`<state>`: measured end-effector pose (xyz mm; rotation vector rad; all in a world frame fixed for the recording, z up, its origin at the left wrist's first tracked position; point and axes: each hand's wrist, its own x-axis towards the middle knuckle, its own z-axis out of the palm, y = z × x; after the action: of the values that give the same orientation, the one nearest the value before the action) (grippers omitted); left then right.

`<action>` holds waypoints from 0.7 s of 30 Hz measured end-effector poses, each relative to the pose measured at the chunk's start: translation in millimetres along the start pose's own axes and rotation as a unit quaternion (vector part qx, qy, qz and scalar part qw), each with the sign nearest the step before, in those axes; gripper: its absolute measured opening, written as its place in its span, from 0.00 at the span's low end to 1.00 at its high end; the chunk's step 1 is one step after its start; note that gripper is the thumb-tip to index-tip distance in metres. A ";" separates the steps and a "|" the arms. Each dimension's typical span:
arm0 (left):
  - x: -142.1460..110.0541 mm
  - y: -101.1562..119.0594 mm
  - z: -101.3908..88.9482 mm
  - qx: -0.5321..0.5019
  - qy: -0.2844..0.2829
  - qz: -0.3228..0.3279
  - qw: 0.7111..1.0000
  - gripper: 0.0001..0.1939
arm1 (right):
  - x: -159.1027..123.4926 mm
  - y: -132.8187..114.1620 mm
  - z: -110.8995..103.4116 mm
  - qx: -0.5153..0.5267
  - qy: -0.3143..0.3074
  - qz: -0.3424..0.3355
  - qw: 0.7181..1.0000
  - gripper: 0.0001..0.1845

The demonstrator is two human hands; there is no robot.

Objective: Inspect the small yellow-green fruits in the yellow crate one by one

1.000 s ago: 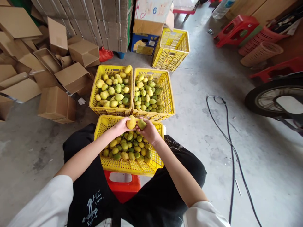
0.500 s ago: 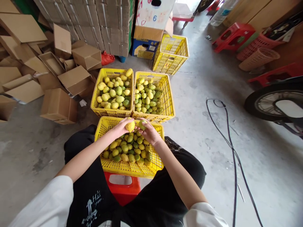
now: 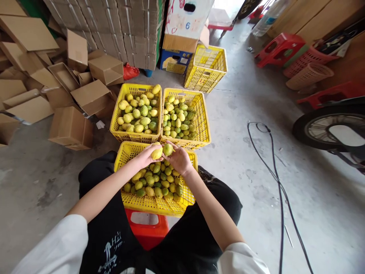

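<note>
My left hand (image 3: 147, 155) is closed around a yellow lemon (image 3: 156, 153) above the near yellow crate (image 3: 121, 156). Close beside it, my right hand (image 3: 180, 159) holds a greener lemon (image 3: 168, 149) at its fingertips. Under both hands, many yellow and green lemons (image 3: 157, 179) lie in the near crate, which stands on a red stool (image 3: 151, 232) between my knees. Beyond it, side by side, are a left crate (image 3: 114, 125) heaped with lemons and a right crate (image 3: 203, 125) partly filled with them.
Loose cardboard boxes (image 3: 71, 127) pile up on the left. Behind the crates stand stacked flattened cartons (image 3: 134, 38) and another yellow crate (image 3: 205, 70). A black cable (image 3: 275, 175) lies on the floor to the right, near a motorbike wheel (image 3: 322, 125) and a red stool (image 3: 279, 49).
The greener lemon in my right hand has moved slightly left and up, closer to the one in my left hand. My right hand has turned so its palm shows more.
</note>
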<state>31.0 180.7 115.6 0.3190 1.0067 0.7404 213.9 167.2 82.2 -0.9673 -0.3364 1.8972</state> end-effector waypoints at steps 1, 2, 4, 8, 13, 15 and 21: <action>-0.5 1.6 1.4 -0.003 0.008 0.000 1.000 0.01 | 1.5 0.5 0.0 0.005 0.009 -0.003 1.000 0.19; -0.9 3.4 2.8 -0.005 0.016 -0.001 1.000 0.03 | 2.8 1.1 0.0 0.013 0.020 -0.006 1.000 0.19; -2.0 7.0 5.0 -0.008 0.032 0.001 0.999 0.09 | 4.3 1.8 0.2 0.034 0.039 -0.012 0.999 0.17; -4.6 12.1 6.5 0.022 0.040 0.012 0.999 0.13 | 2.4 1.9 2.2 0.053 0.059 -0.019 0.997 0.19; -7.2 13.0 8.9 0.074 0.006 0.002 0.997 0.16 | -2.6 6.2 10.6 0.012 0.048 0.000 0.999 0.26; -7.5 12.8 11.4 0.073 0.036 -0.003 0.997 0.19 | -2.3 9.5 14.7 0.000 0.041 -0.003 0.999 0.27; -5.6 15.1 11.4 -0.072 0.041 -0.022 0.996 0.17 | 9.3 5.8 20.5 0.025 0.052 -0.026 0.998 0.19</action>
<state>32.6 188.7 133.6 0.1425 1.0292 0.7861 192.8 175.4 87.6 -1.0102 -0.2505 1.7936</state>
